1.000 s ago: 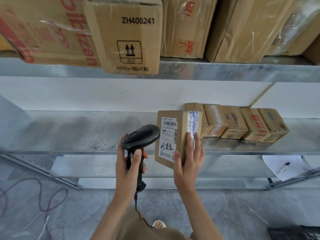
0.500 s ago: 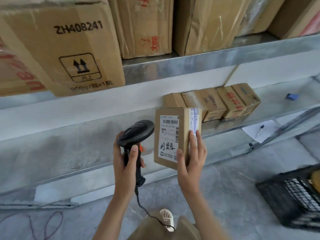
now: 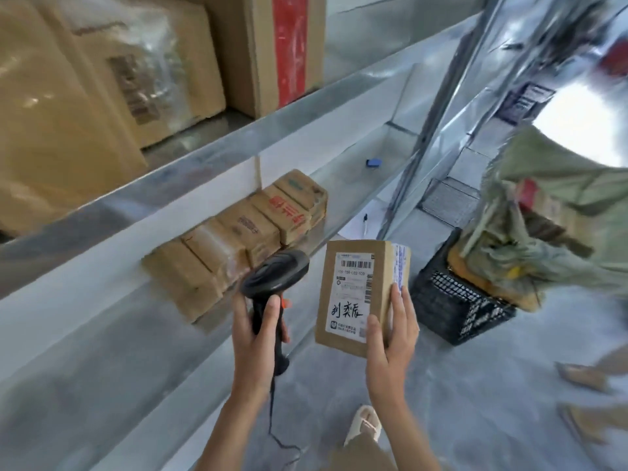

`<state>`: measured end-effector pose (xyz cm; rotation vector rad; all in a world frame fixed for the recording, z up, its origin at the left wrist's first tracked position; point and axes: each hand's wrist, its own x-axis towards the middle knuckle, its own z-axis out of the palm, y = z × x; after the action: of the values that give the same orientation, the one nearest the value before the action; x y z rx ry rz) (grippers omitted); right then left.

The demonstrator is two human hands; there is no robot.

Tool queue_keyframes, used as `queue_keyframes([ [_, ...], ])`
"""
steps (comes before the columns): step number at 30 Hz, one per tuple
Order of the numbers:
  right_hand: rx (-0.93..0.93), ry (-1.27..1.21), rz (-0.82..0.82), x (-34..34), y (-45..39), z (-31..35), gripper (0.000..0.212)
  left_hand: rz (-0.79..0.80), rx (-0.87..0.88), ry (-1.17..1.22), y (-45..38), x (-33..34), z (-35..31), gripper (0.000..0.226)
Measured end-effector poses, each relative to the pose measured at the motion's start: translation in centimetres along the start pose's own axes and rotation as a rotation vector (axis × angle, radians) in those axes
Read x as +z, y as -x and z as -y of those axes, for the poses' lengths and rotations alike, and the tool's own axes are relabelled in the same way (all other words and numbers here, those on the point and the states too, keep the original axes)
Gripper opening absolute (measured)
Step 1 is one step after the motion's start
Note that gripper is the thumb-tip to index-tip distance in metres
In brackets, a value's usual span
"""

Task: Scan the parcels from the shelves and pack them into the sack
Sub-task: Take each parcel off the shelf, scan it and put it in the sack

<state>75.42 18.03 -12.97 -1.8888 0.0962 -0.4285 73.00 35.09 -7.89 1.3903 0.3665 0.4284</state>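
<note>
Galvanised steel shelves fill the left of the view, the upper tier loaded with big cartons and the lower one carrying a row of small parcels pushed back against the white wall, probably waiting their turn. To the right, on the floor, a green sack stands slumped open with boxes already showing inside it; it sits against a black crate, which seems to prop it up within easy reach. A sheet of paper with a pen lies on the bottom shelf, and a small blue object rests further along.

The task's box is off the shelf, held upright in mid-air in front of the person, label facing the camera so the barcode can be read. The right hand has a firm grip on it, fingers wrapped along its right edge and thumb pressed on the label's lower corner. The left hand is curled fully round the handle of a black scanner, whose head points towards the shelf, not the label; it looks like the scan is done and the box is bound for the sack.
</note>
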Motion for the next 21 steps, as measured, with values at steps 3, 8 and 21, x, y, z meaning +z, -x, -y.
queue_keyframes([
  [3,0.035,0.002,-0.069,-3.1,-4.3,-2.6,0.058,0.076,-0.001,0.009,-1.5,6.0,1.0,0.047],
  [8,0.088,0.042,-0.155,-9.7,-11.7,-5.9,0.058,0.172,0.0,-0.01,-3.8,16.6,2.5,0.046],
  [21,0.248,0.147,-0.303,-18.5,-22.5,-13.7,0.059,0.457,-0.062,-0.044,-7.1,36.6,6.0,0.047],
])
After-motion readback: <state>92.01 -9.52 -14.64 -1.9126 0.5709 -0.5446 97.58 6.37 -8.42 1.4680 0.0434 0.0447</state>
